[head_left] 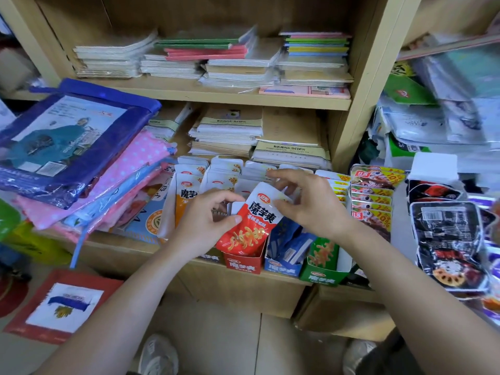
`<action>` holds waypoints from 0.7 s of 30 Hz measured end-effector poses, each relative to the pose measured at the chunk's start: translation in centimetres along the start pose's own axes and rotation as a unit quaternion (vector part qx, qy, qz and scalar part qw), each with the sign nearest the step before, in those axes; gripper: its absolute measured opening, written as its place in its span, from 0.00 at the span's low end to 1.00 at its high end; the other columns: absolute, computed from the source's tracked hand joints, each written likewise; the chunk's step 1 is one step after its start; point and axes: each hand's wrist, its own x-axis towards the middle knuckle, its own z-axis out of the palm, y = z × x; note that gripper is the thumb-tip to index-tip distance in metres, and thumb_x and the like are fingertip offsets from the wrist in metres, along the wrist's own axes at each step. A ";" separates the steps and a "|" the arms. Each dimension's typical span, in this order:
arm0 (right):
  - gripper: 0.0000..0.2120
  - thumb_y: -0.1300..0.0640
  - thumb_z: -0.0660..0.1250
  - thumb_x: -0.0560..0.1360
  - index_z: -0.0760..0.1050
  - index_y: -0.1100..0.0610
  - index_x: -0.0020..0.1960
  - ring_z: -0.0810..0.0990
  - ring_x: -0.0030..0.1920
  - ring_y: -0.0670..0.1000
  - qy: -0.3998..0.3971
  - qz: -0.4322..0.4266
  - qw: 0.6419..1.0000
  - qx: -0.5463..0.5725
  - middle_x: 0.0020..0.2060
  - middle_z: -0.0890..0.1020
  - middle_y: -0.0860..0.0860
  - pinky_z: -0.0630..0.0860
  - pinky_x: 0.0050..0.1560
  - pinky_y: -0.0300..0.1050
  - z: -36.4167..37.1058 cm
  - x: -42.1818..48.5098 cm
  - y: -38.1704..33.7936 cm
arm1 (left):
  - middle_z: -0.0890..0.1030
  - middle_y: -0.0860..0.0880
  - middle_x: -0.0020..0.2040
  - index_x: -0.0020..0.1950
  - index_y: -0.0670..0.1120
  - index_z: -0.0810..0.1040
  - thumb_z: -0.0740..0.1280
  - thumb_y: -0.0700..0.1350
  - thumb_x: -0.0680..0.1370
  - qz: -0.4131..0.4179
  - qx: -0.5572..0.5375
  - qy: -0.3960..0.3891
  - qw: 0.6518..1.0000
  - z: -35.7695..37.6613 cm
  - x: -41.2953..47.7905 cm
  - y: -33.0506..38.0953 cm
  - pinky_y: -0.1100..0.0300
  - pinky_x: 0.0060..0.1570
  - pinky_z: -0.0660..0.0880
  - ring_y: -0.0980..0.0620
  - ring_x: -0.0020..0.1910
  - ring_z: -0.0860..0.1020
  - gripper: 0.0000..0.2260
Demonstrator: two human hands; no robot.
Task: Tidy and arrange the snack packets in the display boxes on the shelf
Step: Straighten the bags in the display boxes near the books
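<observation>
At the bottom edge, grey shoes (159, 355) on pale floor tiles (216, 334). Above these, two bare forearms (113, 307) reaching up to the shelf (130, 253). Left hand (205, 217) clenched on the left edge of a red packet (249, 226), thumb across its front. Right hand (308, 201) pinching the same packet's upper right corner, thumb in front, fingers curled behind. Packet itself tilted, lower end down inside the red box (242, 263) at the shelf's front lip. Just right of that, a blue box (281, 267) with blue packets slumped inside, then a green box (322, 277) with green ones. Behind the hands, upright rows of white-topped packets (224, 169), orange-fronted ones (184, 204) to the left. Off to the left, a purple bag (67, 142) atop pink dotted fabric (140, 152); off to the right, black packets (449, 239) in a loose heap. Farthest back, stacked notebooks (216, 58) on the upper shelf (189, 94).
</observation>
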 end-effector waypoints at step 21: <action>0.15 0.62 0.71 0.77 0.83 0.54 0.62 0.75 0.40 0.39 -0.068 -0.115 0.990 -0.034 0.46 0.83 0.49 0.66 0.44 0.24 2.3 -1.6 -1.2 | 0.86 0.56 0.49 0.51 0.53 0.84 0.65 0.30 0.76 -0.089 -0.102 0.017 0.991 -1.8 0.2 0.4 0.53 0.53 0.80 0.56 0.51 0.83 0.18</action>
